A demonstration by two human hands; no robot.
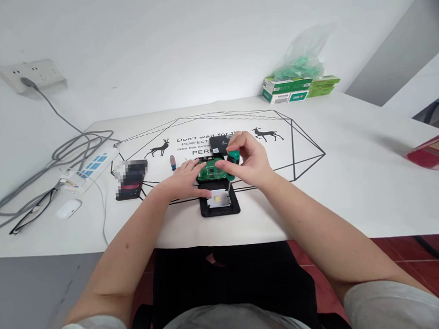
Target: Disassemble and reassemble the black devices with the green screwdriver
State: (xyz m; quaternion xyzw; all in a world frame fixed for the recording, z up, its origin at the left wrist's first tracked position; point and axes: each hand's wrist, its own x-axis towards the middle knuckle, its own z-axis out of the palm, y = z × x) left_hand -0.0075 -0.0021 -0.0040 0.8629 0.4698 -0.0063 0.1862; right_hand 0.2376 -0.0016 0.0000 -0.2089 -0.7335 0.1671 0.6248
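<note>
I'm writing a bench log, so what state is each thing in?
Left hand: spread, fingers at the circuit board
Right hand: closed around the green tool
Green tool: held, shaft pointing down
Circuit board: exposed, facing up
Black cover: lying flat, metal plate up
Phone: face up, partly blurred
Small tool: lying unheld
Power strip: on or off unclear
Grey plug: pushed into the wall socket
White case: looks closed
Plastic bag: on green boxes

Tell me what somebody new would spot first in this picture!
Probably the bright green circuit board mid-table, with the left hand at its left edge and the right hand holding a green-handled tool at its right. Next, perhaps the green boxes by the wall at the back right, with a see-through bag on top.
</note>
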